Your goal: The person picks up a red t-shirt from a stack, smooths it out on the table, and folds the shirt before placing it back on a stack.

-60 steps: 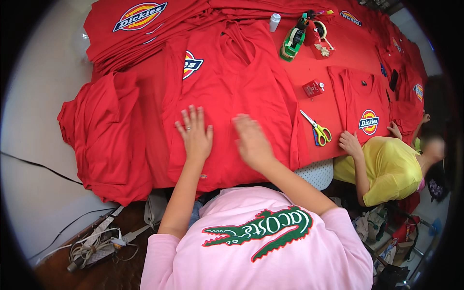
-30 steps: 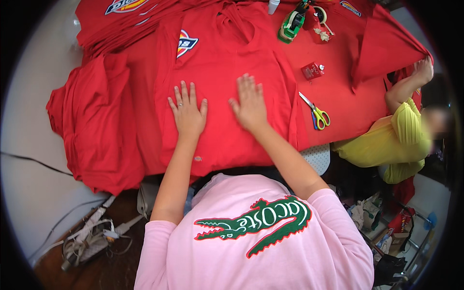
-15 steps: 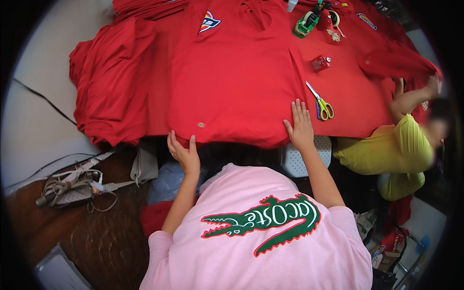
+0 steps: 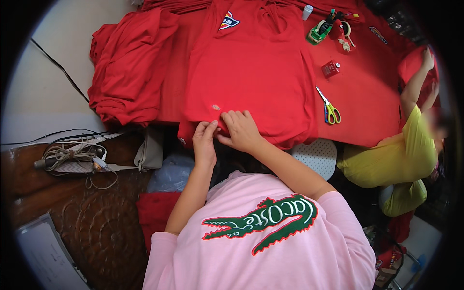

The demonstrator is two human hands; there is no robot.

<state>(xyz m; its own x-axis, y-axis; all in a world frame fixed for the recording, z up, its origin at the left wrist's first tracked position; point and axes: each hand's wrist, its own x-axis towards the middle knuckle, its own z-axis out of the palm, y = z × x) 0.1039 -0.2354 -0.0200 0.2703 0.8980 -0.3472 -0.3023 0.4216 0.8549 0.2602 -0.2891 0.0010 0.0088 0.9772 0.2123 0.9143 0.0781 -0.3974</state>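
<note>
A red shirt (image 4: pixel 256 82) lies spread on the table in front of me, with its neckline at the far end. A small patch sits near its lower left, and a larger coloured emblem shows by the shoulder. My left hand (image 4: pixel 205 142) pinches the near hem between thumb and fingers. Close beside it, my right hand (image 4: pixel 241 131) is closed over the same edge, its fingers bent onto the cloth and its thumb toward my left hand. The cloth between the two hands is partly hidden.
Piled red garments (image 4: pixel 130 67) lie at left. To the right are yellow-handled scissors (image 4: pixel 331 112), a small red bottle (image 4: pixel 331 69), a green tape dispenser (image 4: pixel 319 33) and a white cup (image 4: pixel 307 12). A person in yellow (image 4: pixel 391 154) holds red cloth. Coiled cables (image 4: pixel 72 153) lie lower left.
My hands have moved from the shirt's two lower corners to meet at its lower left hem, gripping it. The co-worker's arms have shifted with the red cloth. My view has shifted slightly.
</note>
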